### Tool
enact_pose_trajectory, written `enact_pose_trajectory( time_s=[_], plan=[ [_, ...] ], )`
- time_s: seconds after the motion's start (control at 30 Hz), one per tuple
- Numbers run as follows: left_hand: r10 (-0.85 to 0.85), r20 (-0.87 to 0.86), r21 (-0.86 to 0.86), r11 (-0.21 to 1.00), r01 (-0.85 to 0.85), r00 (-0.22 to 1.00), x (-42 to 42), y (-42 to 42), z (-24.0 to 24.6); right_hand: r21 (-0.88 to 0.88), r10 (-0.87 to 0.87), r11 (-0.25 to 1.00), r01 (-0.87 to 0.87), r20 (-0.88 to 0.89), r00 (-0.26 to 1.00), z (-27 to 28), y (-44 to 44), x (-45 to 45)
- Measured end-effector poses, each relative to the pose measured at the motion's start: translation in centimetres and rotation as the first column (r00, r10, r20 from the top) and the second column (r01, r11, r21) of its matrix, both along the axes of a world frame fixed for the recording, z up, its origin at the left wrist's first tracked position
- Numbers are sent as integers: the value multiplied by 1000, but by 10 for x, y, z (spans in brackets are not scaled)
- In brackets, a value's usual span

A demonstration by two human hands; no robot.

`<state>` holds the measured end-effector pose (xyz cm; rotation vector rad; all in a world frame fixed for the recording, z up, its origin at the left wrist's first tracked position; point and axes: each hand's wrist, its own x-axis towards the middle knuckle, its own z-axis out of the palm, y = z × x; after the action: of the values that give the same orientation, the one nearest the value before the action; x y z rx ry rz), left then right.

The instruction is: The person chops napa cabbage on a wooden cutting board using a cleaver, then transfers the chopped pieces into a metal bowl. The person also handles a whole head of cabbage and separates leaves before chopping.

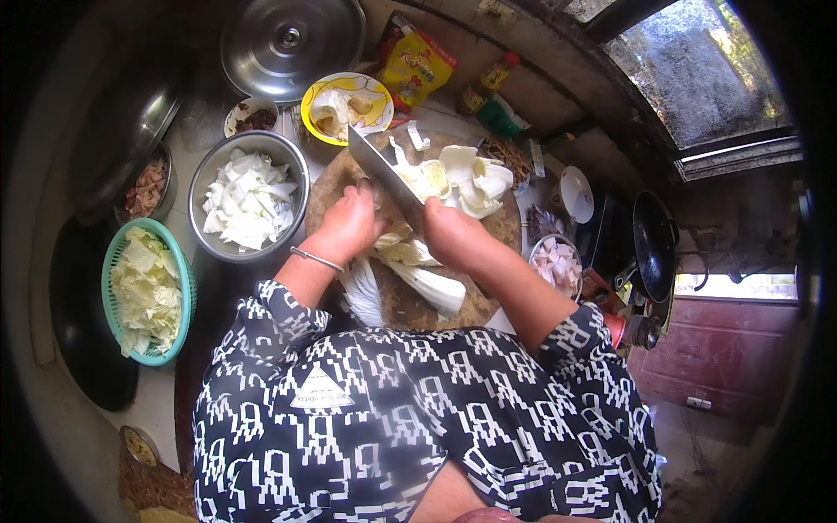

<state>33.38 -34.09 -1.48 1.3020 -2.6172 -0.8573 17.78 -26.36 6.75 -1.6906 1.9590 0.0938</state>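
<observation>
My right hand (452,234) grips a cleaver (386,171), its broad blade slanting up and left above a round wooden chopping board (418,314). To the left of the blade is my left hand (350,219), fingers bent over the board; whether anything lies beneath them is hidden. Pale cabbage leaves (467,180) are heaped to the right of the blade. Nearer my body, a thick white cabbage stalk (428,287) with yellowish leaf lies across the board. A steel bowl (199,225) of cut white cabbage pieces (248,199) stands left of the board.
A green plastic basket (189,287) of cabbage leaves stands at left. Behind the board are a yellow-rimmed bowl (306,121), a steel lid (261,59) and a yellow packet (415,68). To the right are a bowl of pale pink pieces (556,265) and a black wok (654,245).
</observation>
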Motion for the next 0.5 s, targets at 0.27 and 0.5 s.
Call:
enact_pose_trajectory(
  time_s=[0.27,0.5],
  plan=[
    [72,-90,76,995,-65,993,7,4,-2,-129,-14,991,16,17,1000,-51,6,-5],
    [180,-200,27,984,-178,963,21,7,-14,-302,24,953,-28,-17,1000,-23,18,-11]
  ],
)
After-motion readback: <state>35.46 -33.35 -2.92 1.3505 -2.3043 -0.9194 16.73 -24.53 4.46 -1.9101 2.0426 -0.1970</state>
